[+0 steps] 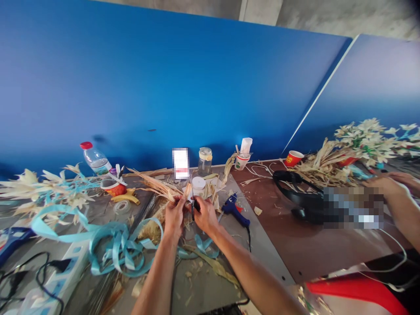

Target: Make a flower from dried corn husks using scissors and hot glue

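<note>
My left hand (174, 217) pinches a small pale strip of dried husk (187, 191) over the middle of the table. Close beside it, my right hand (206, 215) is closed around the dark handles of a pair of scissors (193, 202), blades pointing up and away from me at the strip. A fan of long dried husk strips (157, 183) lies just beyond my left hand. Behind my hands stands a white round lid or tub (198, 183). To the right of my right hand rests a blue glue gun (234, 209).
Light blue ribbon (114, 247) and a white power strip (65, 271) lie at left, near husk flowers (65, 188). A plastic bottle (95, 159), glass jar (205, 162) and red paper cup (293, 158) stand along the blue partition (197, 78). Another person's hand (389, 190) is at far right.
</note>
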### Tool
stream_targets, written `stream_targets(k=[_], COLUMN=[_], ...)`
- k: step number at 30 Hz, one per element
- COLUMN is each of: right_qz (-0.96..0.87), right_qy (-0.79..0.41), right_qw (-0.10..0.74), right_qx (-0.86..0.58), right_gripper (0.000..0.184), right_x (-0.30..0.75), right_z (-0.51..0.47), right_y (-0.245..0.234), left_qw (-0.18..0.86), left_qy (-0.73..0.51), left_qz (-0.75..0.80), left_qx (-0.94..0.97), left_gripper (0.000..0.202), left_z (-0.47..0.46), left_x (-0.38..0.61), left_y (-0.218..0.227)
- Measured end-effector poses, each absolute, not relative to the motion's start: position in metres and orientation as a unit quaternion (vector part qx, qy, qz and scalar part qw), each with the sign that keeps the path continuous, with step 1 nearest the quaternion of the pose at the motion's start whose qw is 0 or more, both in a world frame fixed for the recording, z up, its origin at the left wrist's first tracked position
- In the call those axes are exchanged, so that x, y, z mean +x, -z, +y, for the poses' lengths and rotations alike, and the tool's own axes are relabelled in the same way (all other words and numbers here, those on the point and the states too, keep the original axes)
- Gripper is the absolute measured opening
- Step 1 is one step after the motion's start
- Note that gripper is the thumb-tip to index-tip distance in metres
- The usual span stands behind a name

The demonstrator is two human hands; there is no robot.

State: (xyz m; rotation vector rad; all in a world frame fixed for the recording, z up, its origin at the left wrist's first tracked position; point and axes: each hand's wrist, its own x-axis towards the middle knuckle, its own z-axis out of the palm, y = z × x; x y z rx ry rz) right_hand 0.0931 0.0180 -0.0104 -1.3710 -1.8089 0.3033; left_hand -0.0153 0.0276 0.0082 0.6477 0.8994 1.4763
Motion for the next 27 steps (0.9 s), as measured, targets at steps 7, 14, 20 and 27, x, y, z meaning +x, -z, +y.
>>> stream_targets(k=[7,14,20,27], right_qz=[-0.725,-0.723,-0.736,-0.768], right_qy=[-0.109,-0.096,-0.099,-0.126], right_qw=[0.406,0.401,0.390,0.362], right_qx=[-0.546,-0.554,-0.544,-0.514], right_gripper=[0.020,0.022,0.023,0.022], right_x=[0.092,0.090,0.090,0.092], right_z=[0.017,0.016,0.014,0.014], right_y=[0.011,0.013,0.012,0.011], left_qw=[0.583,0.548,0.520,0.513], left_qy=[-0.643,-0.675,-0.724,-0.769], left_qz=[0.407,0.405,0.396,0.340], left_qx=[0.285,0.282,0.219,0.175], left_gripper=[0.039,0.035,0.032,0.031], left_z=[0.027,0.029,0.031,0.033], left_x=[-0.016,-0.018,-0.026,-0.034], left_y=[-0.008,-0.005,-0.010,-0.012])
